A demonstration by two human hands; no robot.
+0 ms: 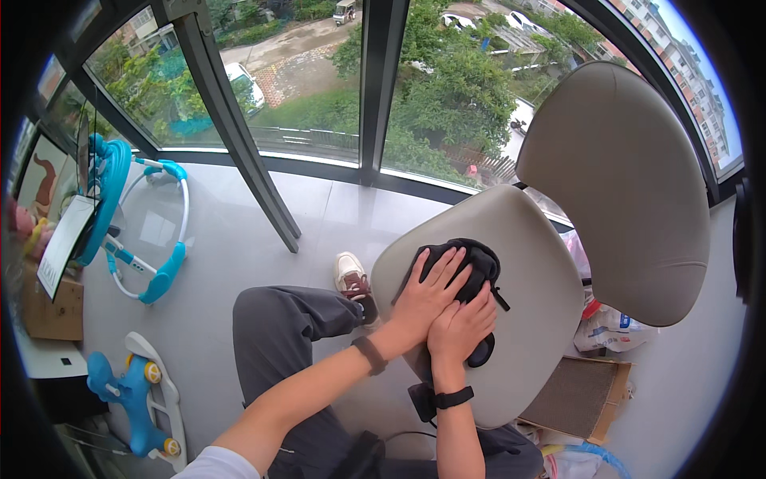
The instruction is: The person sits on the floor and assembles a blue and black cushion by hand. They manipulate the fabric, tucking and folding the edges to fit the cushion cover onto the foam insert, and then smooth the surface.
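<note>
Both hands (443,307) lie on a bag (471,263), apparently, atop the chair seat (535,319).

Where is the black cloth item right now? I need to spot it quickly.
In the head view, right of centre: the black cloth item lies on the grey chair seat, under the left hand and right hand.

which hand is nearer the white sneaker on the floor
Left. The left hand lies on the black pouch's left side, closer to the white sneaker; the right hand rests farther right.
</note>
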